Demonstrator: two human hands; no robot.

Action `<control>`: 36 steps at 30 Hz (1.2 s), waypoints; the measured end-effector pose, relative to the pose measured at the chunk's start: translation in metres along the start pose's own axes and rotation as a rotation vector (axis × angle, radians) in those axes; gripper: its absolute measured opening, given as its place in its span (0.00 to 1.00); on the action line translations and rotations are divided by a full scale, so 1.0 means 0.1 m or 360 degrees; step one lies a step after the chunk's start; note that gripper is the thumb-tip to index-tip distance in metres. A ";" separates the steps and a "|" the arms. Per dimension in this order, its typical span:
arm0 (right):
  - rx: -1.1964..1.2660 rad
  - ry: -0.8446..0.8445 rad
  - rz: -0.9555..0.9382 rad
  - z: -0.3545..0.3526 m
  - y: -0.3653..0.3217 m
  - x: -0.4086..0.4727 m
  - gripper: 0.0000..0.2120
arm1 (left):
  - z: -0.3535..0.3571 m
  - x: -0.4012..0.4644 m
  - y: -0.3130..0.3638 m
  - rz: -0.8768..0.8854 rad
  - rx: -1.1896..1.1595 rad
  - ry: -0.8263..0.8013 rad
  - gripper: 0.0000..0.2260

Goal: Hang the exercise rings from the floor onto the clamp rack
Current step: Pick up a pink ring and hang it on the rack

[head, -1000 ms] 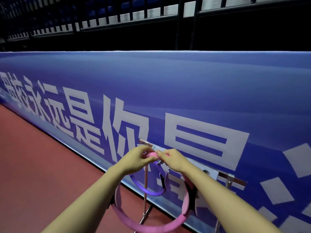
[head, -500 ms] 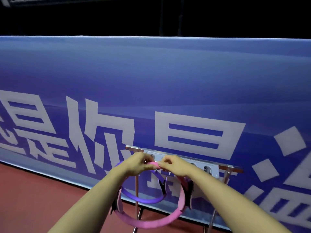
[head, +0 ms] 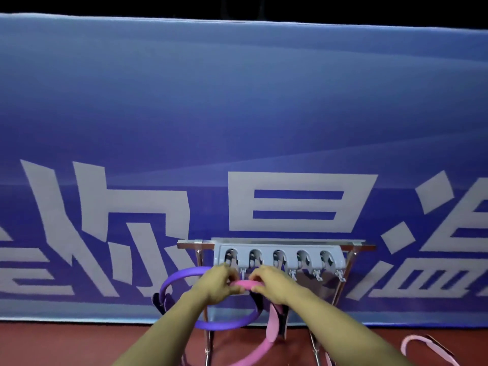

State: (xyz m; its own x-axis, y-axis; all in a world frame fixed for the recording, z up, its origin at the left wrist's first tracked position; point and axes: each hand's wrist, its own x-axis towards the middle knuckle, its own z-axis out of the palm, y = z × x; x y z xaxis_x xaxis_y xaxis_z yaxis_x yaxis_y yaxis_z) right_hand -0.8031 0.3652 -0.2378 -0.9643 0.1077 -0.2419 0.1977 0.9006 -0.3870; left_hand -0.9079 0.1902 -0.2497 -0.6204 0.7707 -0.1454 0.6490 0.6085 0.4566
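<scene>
1. Behind everything runs a long blue banner (head: pixel 237 114) with big pale characters, standing on a red floor (head: pixel 66 344).
2. Against the banner stands a metal frame carrying a grey clamp rack (head: pixel 280 256) with five round clips in a row.
3. Both hands meet just below the rack's left end. The left hand (head: pixel 215 282) and the right hand (head: pixel 269 282) each have their fingers curled around the top of a pink ring (head: pixel 244 283), one on each side.
4. That pink ring hangs down between the forearms, its lower curve near the bottom edge of view.
5. A purple ring (head: pixel 179 277) hangs at the rack's left end, seemingly from the first clip, though the left hand hides the spot.
6. Another pale pink ring (head: pixel 422 344) lies on the floor at the far right, well apart.
7. The step in hand looks like seating the pink ring; next it likely needs lifting and pressing into the second clip until it grips.
</scene>
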 end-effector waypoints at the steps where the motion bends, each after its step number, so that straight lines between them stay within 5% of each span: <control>1: 0.0007 0.0013 0.0021 0.03 0.02 0.06 0.13 | 0.03 0.05 -0.03 0.0008 0.0010 0.0004 0.14; 22: 0.0112 0.0242 0.0057 0.18 0.37 0.87 0.06 | 0.21 0.69 -0.34 -0.0170 0.0195 0.0244 0.20; 36: 0.0091 0.0107 0.0106 0.09 0.33 0.69 0.04 | 0.22 0.69 -0.36 -0.0297 0.0092 -0.0002 0.18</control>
State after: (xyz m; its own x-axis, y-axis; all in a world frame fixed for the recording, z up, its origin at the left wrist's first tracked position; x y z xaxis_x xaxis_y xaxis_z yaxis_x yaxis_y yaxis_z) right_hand -0.8619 0.3986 -0.2753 -0.9580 0.1964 -0.2091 0.2696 0.8653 -0.4226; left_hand -0.9641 0.2258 -0.2954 -0.7317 0.6438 -0.2242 0.5471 0.7507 0.3703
